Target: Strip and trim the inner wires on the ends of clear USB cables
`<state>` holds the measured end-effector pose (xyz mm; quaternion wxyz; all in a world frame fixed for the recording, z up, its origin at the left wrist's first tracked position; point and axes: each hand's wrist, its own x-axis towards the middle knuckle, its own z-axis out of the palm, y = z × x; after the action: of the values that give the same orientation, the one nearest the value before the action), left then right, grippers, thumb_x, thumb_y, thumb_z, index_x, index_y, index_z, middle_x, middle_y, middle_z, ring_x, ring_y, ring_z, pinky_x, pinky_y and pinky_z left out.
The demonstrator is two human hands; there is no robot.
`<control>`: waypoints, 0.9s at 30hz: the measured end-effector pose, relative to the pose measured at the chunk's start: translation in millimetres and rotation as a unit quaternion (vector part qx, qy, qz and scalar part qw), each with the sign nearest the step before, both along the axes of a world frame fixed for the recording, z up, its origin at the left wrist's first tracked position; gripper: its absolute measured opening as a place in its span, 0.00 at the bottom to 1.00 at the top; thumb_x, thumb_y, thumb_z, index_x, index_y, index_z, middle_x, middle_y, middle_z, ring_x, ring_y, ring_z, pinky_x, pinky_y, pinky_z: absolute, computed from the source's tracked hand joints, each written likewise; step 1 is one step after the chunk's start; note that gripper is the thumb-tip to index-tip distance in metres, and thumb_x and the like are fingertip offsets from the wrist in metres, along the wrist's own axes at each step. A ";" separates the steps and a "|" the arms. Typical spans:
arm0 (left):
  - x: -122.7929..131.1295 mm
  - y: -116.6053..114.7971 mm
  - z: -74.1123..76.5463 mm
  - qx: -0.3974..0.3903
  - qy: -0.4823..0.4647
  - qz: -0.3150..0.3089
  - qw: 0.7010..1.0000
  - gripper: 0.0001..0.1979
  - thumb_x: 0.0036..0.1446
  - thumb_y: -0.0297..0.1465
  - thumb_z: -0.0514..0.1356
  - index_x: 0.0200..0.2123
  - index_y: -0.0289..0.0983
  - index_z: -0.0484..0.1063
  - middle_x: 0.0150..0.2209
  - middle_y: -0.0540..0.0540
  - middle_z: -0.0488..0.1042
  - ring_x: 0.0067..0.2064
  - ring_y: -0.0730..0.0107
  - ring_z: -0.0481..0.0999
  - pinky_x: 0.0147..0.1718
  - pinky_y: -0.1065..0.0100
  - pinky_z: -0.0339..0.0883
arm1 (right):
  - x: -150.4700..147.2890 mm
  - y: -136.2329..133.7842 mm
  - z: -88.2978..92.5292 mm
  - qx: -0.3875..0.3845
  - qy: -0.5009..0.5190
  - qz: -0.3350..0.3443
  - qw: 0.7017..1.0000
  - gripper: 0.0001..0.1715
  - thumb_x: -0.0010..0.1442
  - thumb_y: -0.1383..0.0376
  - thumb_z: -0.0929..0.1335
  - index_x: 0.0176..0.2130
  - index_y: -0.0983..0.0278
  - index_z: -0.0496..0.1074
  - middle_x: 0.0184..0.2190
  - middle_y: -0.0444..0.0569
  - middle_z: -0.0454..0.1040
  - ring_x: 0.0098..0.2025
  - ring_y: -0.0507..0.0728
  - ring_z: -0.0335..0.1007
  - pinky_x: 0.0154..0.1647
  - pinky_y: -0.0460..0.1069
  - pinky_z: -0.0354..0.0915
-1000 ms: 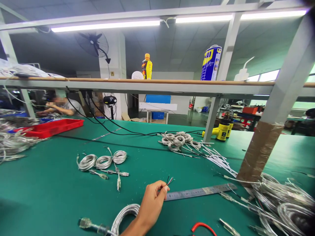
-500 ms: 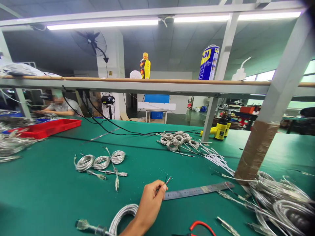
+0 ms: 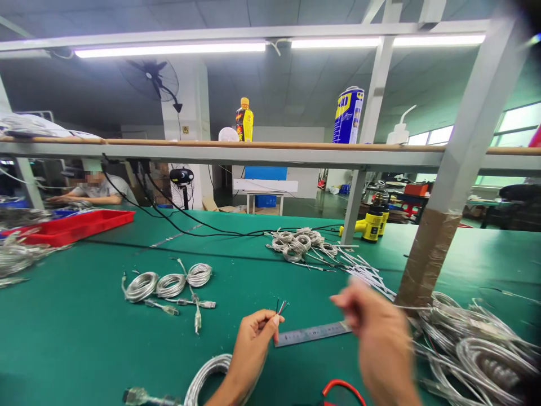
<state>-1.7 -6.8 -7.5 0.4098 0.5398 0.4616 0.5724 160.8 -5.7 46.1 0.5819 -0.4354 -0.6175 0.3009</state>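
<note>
1. While the left hand point(image 3: 253, 347) pinches a thin cable end point(image 3: 274, 326), its fine coloured cores point(image 3: 281, 306) fanned out, the step in hand seems to be preparing those bared ends.
2. Blurred, the right hand point(image 3: 378, 338) is over the far end of a steel ruler point(image 3: 313, 334); I cannot tell whether it grasps anything.
3. Held above the worktop point(image 3: 63, 338), near the ruler's left end, the cores point up and away, their long axis tilted slightly rightward.
4. Such fine ends seem to call for a steady pinch, kept clear of the coil of clear cable point(image 3: 207, 375) below.
</note>
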 end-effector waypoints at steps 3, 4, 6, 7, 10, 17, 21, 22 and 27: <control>-1.8 3.8 -2.0 -0.024 -0.019 -0.018 0.999 0.15 0.51 0.39 0.54 0.30 0.31 0.68 0.16 0.54 0.62 0.14 0.82 0.50 0.14 0.76 0.42 | -24.5 11.7 -23.8 -0.052 -0.036 0.100 0.993 0.23 0.56 0.53 0.61 0.24 0.67 0.71 0.16 0.43 0.62 0.20 0.50 0.57 0.21 0.45 0.55; -2.3 4.3 -2.3 -0.033 -0.021 -0.027 0.999 0.15 0.51 0.39 0.54 0.31 0.31 0.68 0.16 0.54 0.63 0.12 0.84 0.48 0.12 0.76 0.40 | -31.3 15.8 -32.3 -0.058 -0.050 0.133 0.988 0.24 0.55 0.52 0.61 0.22 0.67 0.71 0.16 0.43 0.62 0.22 0.51 0.57 0.23 0.46 0.55; -2.6 4.3 -2.3 -0.047 -0.020 -0.044 0.998 0.15 0.51 0.40 0.54 0.30 0.32 0.67 0.18 0.52 0.66 0.11 0.86 0.47 0.11 0.77 0.38 | -40.0 21.8 -46.1 -0.047 -0.062 0.167 0.983 0.25 0.56 0.52 0.60 0.20 0.66 0.70 0.18 0.44 0.64 0.25 0.52 0.58 0.27 0.46 0.55; -2.6 4.2 -2.2 -0.050 -0.018 -0.051 0.997 0.15 0.51 0.40 0.54 0.28 0.32 0.66 0.19 0.51 0.68 0.10 0.86 0.48 0.10 0.77 0.39 | -41.7 23.5 -50.6 -0.039 -0.058 0.169 0.983 0.25 0.56 0.52 0.60 0.19 0.66 0.70 0.19 0.44 0.65 0.26 0.53 0.59 0.28 0.46 0.56; -2.2 4.7 -2.6 -0.061 -0.002 -0.065 0.996 0.16 0.51 0.41 0.53 0.24 0.33 0.65 0.17 0.51 0.67 0.10 0.86 0.51 0.09 0.78 0.42 | -39.3 25.3 -55.7 -0.038 -0.028 0.174 0.984 0.22 0.55 0.54 0.62 0.23 0.65 0.73 0.22 0.46 0.67 0.29 0.54 0.61 0.31 0.46 0.57; 1.6 2.4 -5.4 -0.061 0.083 -0.064 0.993 0.15 0.50 0.39 0.55 0.21 0.33 0.67 0.16 0.52 0.64 0.13 0.79 0.57 0.12 0.76 0.48 | -32.6 24.5 -57.6 -0.021 -0.052 0.151 0.987 0.12 0.52 0.59 0.66 0.27 0.64 0.76 0.25 0.47 0.69 0.29 0.54 0.64 0.29 0.46 0.59; 1.9 -3.5 0.7 -0.011 0.120 -0.026 0.992 0.12 0.52 0.34 0.54 0.24 0.34 0.73 0.19 0.51 0.65 0.21 0.75 0.61 0.20 0.74 0.53 | -39.9 21.9 -61.9 -0.008 -0.058 0.089 0.994 0.11 0.53 0.60 0.65 0.29 0.65 0.73 0.26 0.47 0.69 0.27 0.52 0.63 0.29 0.45 0.58; 1.4 -4.2 2.4 0.006 0.117 -0.015 0.993 0.12 0.52 0.34 0.54 0.26 0.34 0.73 0.22 0.50 0.66 0.23 0.73 0.62 0.22 0.73 0.54 | -42.4 21.4 -63.9 -0.022 -0.030 0.092 0.995 0.12 0.53 0.59 0.65 0.30 0.65 0.72 0.27 0.46 0.69 0.27 0.52 0.62 0.28 0.45 0.58; -2.4 -2.4 5.6 0.047 0.035 0.028 0.998 0.10 0.50 0.34 0.57 0.23 0.34 0.74 0.31 0.47 0.65 0.31 0.70 0.66 0.27 0.73 0.59 | -52.7 14.7 -72.4 -0.069 0.033 0.185 0.980 0.18 0.57 0.55 0.61 0.29 0.66 0.70 0.23 0.43 0.64 0.24 0.50 0.56 0.25 0.44 0.55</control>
<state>-4.0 -9.2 -1.9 0.3516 0.5648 0.4634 0.5853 108.1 9.0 -26.3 0.5052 -0.3425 -0.6453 0.4594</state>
